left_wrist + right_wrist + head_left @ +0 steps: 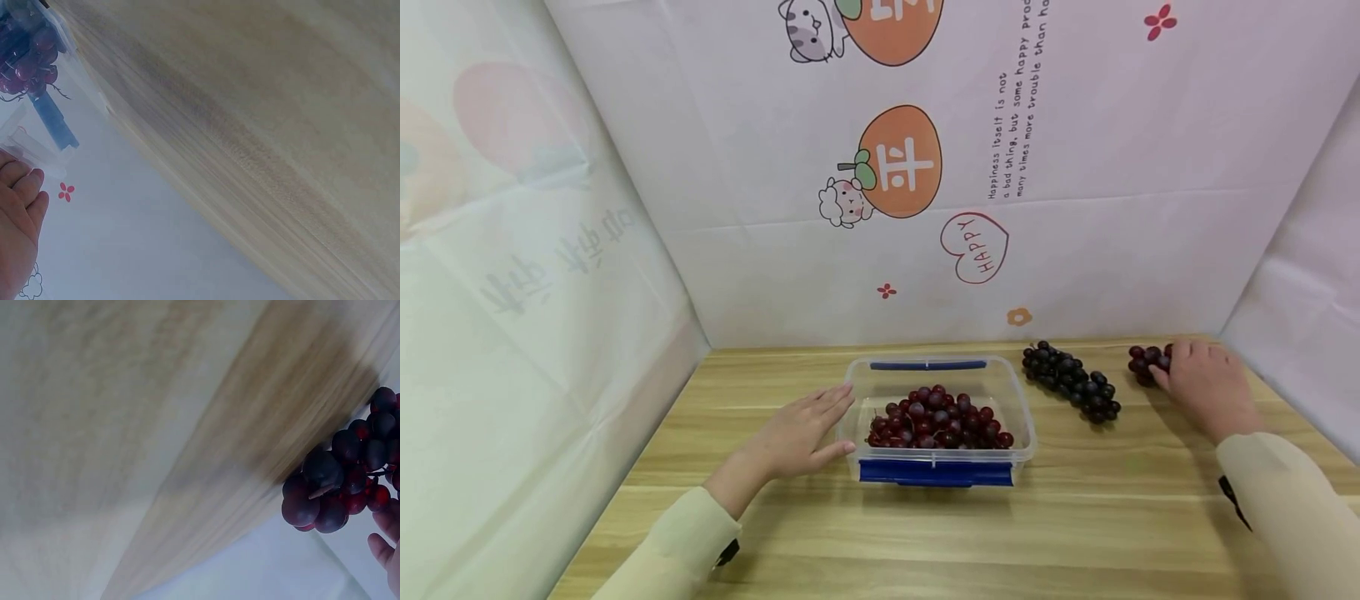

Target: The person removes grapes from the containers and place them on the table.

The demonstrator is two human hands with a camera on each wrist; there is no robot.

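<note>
A clear plastic food container (pixel 1026 417) with blue clips stands on the table, and a bunch of dark red grapes (pixel 936 421) lies inside it. My left hand (pixel 797 433) rests its straight fingertips and thumb against the container's left side; in the left wrist view the fingers (pixel 28 187) touch a clear edge. At the far right, my right hand (pixel 1210 387) holds a second bunch of red grapes (pixel 1142 362), thumb against its near side. In the right wrist view these grapes (pixel 337 478) hang beside the fingertips; most of that hand is out of frame.
A bunch of black grapes (pixel 1071 382) lies between the container and my right hand. The wooden table (pixel 1075 517) meets a printed white cloth wall (pixel 760 283) at its back edge. More white cloth stands along both sides.
</note>
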